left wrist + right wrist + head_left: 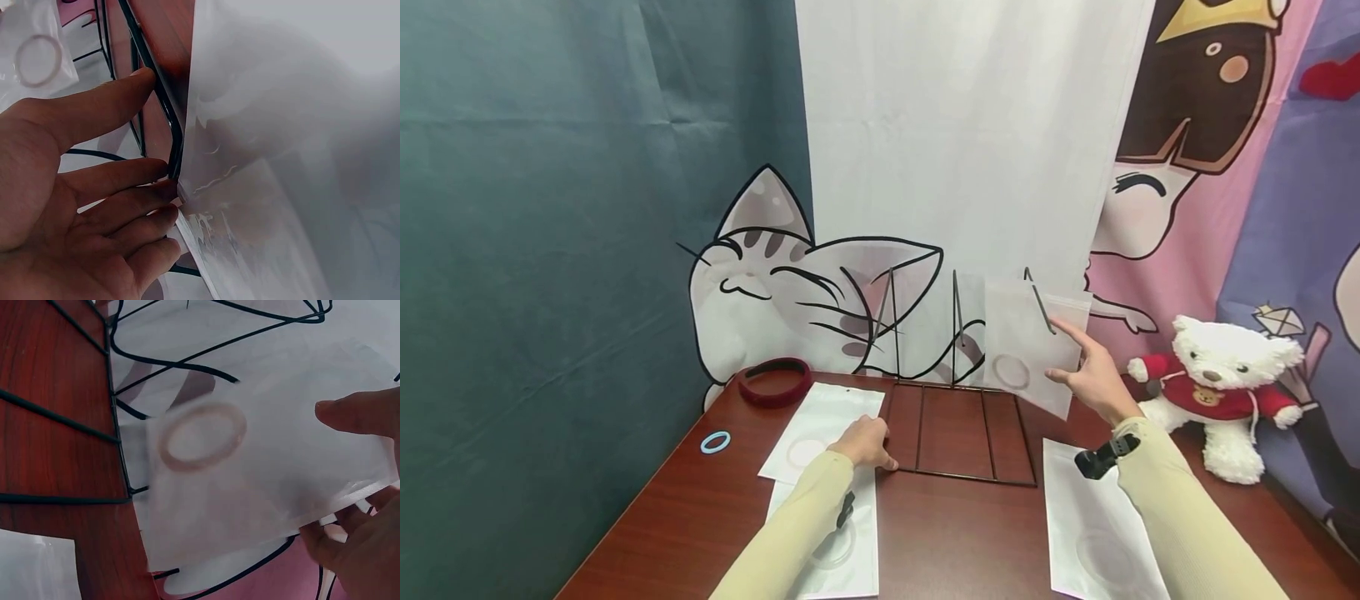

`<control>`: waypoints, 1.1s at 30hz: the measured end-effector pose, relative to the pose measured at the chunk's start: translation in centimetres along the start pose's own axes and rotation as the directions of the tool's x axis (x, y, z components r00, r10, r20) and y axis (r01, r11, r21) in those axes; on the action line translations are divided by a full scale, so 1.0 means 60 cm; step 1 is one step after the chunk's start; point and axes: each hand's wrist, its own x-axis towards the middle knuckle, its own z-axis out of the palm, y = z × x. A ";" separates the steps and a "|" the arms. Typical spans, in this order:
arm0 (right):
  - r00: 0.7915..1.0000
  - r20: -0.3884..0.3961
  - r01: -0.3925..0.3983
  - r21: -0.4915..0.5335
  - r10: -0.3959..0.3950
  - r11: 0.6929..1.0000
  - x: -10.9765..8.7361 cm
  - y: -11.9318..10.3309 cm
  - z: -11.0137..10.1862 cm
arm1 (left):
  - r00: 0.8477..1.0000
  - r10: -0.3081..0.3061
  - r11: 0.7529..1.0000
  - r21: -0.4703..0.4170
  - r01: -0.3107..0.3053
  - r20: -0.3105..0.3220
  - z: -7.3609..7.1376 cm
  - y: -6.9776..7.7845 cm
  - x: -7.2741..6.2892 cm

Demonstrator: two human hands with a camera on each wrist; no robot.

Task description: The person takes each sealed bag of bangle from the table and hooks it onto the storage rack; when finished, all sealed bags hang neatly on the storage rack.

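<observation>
A black wire rack [954,477] with upright hooks stands on the table. My left hand [863,442] holds the left side of its base, thumb and fingertips on the wire. A translucent pouch [1026,350] with a pale ring [203,437] inside hangs from the right hook. My right hand [1097,379] is at the pouch's right side, fingers spread. Its index fingertip is by the hook's end, and the thumb lies lower, in front of the pouch. Close to my left hand are two white pouches, one [831,408] partly overlapping the other [861,542], which my forearm partly covers.
Another white pouch [1078,500] lies beneath my right forearm. At the table's left lie a dark red headband [775,398] and a light blue ring [706,446]. A white teddy bear [1217,375] in red sits at the right. Printed curtains [970,125] hang behind the table.
</observation>
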 end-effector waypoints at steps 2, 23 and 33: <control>1.000 0.012 -0.012 -0.022 0.012 1.000 0.007 0.000 0.001 | 1.000 0.004 1.000 0.000 -0.004 -0.003 -0.001 -0.001 0.000; 0.999 0.022 -0.030 -0.076 0.032 0.997 -0.007 0.027 0.004 | 1.000 0.012 1.000 0.006 -0.012 0.006 -0.003 0.002 0.001; 0.994 0.030 -0.101 -0.165 0.108 0.981 -0.059 0.089 -0.011 | 1.000 0.015 1.000 0.013 -0.015 0.009 -0.006 0.001 -0.001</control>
